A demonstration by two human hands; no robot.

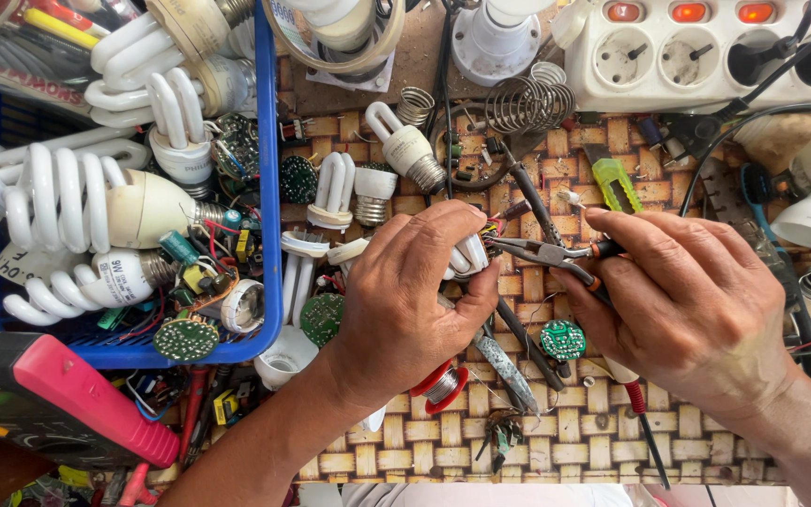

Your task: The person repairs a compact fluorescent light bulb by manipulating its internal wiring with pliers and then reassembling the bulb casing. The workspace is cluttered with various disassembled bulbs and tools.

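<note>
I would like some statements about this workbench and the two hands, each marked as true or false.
1. The right hand holds pliers. True.
2. The left hand holds a hammer. False: its fingers grip a white lamp part.
3. The blue crate contains spiral lamp bulbs. True.
4. The tips of the pliers point away from the left hand. False: they point toward the lamp part that it holds.
5. The switches on the white power strip glow red. True.
6. The round green circuit board lies inside the crate. False: it lies on the woven mat, between the hands.
</note>
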